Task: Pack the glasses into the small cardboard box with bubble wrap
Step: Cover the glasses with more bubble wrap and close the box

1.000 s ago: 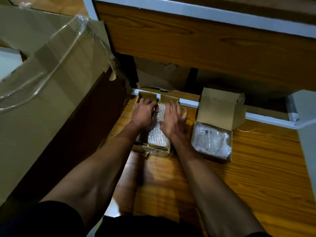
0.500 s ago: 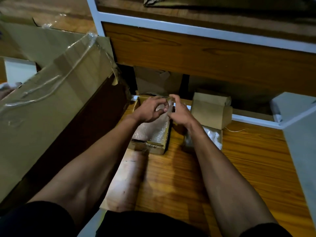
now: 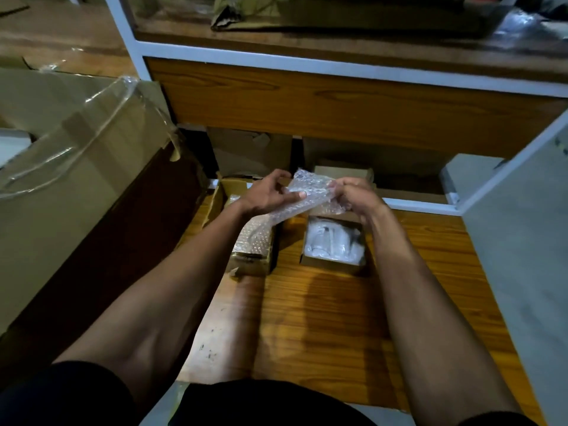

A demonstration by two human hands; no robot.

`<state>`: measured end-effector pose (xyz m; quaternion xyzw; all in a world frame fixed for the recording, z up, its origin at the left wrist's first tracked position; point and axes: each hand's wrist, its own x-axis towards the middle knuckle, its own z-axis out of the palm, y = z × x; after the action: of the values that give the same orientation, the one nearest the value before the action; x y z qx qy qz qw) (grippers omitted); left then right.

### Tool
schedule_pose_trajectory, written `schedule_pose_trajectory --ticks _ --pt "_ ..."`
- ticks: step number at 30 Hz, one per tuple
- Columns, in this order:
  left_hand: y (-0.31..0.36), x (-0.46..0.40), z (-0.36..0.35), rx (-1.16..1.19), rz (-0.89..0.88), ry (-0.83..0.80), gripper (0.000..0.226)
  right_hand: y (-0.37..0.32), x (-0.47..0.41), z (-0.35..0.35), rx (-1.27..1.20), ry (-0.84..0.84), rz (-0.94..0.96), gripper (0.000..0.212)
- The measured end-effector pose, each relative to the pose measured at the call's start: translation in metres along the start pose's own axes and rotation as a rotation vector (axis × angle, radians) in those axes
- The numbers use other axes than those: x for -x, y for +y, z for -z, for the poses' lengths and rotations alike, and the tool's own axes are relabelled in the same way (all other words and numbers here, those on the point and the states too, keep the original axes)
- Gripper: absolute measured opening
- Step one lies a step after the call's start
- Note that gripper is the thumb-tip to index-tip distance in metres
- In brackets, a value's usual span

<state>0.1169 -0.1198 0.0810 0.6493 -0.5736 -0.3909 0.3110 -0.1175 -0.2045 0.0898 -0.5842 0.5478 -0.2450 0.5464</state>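
Two small cardboard boxes stand open on the wooden floor. The left box (image 3: 268, 263) holds bubble wrap; its lower end trails into the box. The right box (image 3: 330, 263) holds white, bubble-wrapped glasses (image 3: 333, 241). Above and between the boxes, my left hand (image 3: 270, 193) and my right hand (image 3: 353, 195) both grip a sheet of bubble wrap (image 3: 310, 192), stretched between them. My right hand hides the far rim of the right box.
A large cardboard box (image 3: 70, 192) with loose clear tape stands at the left. A wooden shelf unit with a white frame (image 3: 338, 69) rises behind the boxes. A grey panel (image 3: 522, 256) stands at the right. More cardboard (image 3: 249, 152) lies under the shelf.
My hands were pressing flat on the wrap in the left box. They pinched it and raised it, and now hold the sheet up between the two boxes.
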Motion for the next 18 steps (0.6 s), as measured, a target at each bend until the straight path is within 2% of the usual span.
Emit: schedule_pose_trajectory --ticks 2,5,8,11,15,18 --pt "0.003 -0.002 -0.008 0.126 0.078 -0.101 0.070 0.011 0.003 0.017 -0.067 0.076 -0.037 0.026" --pt "0.001 -0.008 -0.021 0.253 0.040 -0.253 0.034 0.024 0.009 0.039 -0.096 0.130 -0.108 0.032" --pt "0.011 -0.009 -0.033 0.308 0.034 -0.247 0.011 0.032 0.019 0.057 -0.074 0.095 -0.156 0.041" --pt "0.022 -0.013 -0.041 0.295 0.028 -0.272 0.011 0.036 0.035 0.075 -0.129 -0.080 -0.207 0.025" --pt "0.041 -0.014 -0.051 0.240 0.039 -0.329 0.016 0.040 0.036 0.092 -0.105 -0.273 -0.219 0.051" --pt "0.054 -0.016 -0.061 0.221 0.058 -0.329 0.014 0.039 0.033 0.091 -0.078 -0.286 -0.211 0.055"
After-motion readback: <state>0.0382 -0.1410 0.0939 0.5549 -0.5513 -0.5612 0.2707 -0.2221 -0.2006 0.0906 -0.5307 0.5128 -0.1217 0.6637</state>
